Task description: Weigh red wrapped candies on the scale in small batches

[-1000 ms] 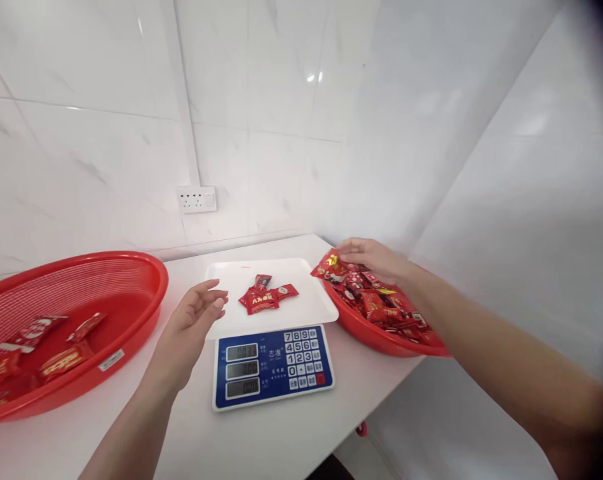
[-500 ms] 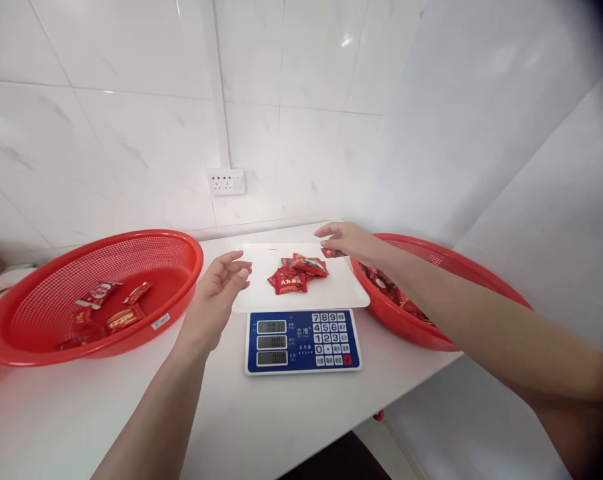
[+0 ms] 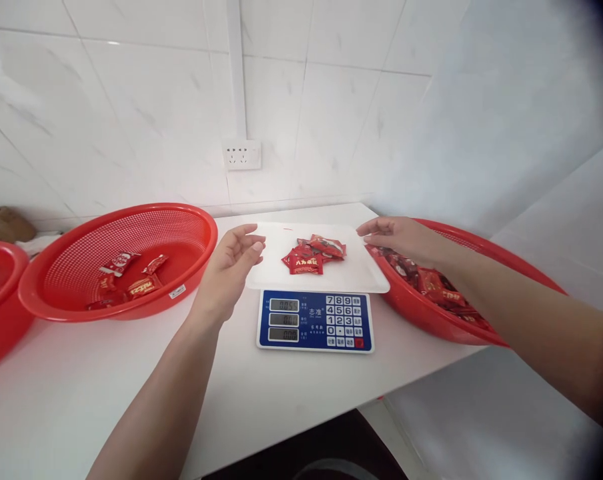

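My left hand (image 3: 231,267) is held open beside the left edge of the white weighing pan (image 3: 266,277), fingers loosely curled and apart. On the pan lies a small pile of red snack packets (image 3: 305,261). My right hand (image 3: 404,239) hovers at the pan's right edge, over the near-left rim of the right red basket (image 3: 406,313). Its fingers are stretched out, with no packet visible in them. More red packets (image 3: 439,287) fill that basket, partly hidden by my right forearm. Below the pan, the blue scale panel (image 3: 314,321) has lit displays and a keypad.
A second red basket (image 3: 201,220) on the left holds several packets. Part of another red basket (image 3: 4,257) shows at the far left, near a brown box (image 3: 6,225). A socket (image 3: 242,155) is on the tiled wall behind. The white table's front edge runs diagonally.
My right hand has moved right, from above the pan to the right basket's rim. The red packet under its fingers no longer shows there. The top display reads higher. The view has shifted.
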`<state>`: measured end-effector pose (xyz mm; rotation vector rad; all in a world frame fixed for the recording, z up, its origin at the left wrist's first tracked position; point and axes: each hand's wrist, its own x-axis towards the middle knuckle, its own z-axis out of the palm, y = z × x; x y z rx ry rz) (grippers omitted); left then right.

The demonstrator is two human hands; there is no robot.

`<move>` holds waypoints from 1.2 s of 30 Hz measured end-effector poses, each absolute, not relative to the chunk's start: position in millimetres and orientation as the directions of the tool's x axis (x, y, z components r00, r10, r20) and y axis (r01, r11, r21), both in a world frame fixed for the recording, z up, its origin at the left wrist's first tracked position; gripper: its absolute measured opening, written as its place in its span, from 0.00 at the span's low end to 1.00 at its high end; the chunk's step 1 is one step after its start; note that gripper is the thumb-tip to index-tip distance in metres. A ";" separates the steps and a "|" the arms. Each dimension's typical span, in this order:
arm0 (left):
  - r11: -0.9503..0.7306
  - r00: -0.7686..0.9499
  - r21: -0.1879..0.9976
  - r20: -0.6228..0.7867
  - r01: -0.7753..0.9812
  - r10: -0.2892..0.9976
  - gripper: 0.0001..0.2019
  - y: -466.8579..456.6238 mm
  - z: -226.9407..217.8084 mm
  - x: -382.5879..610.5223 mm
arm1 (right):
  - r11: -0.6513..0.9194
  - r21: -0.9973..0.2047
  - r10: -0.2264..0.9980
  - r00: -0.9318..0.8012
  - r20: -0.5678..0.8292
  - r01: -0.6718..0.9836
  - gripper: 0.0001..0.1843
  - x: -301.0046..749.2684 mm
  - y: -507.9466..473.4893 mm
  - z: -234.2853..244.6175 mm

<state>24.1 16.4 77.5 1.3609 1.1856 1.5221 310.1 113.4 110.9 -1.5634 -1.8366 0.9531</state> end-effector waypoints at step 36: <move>-0.070 -0.141 0.989 0.088 0.130 0.986 0.22 21.2 74.6 29.6 | -0.026 -0.400 0.991 -0.029 -0.131 0.916 0.11 485.8 115.2 52.1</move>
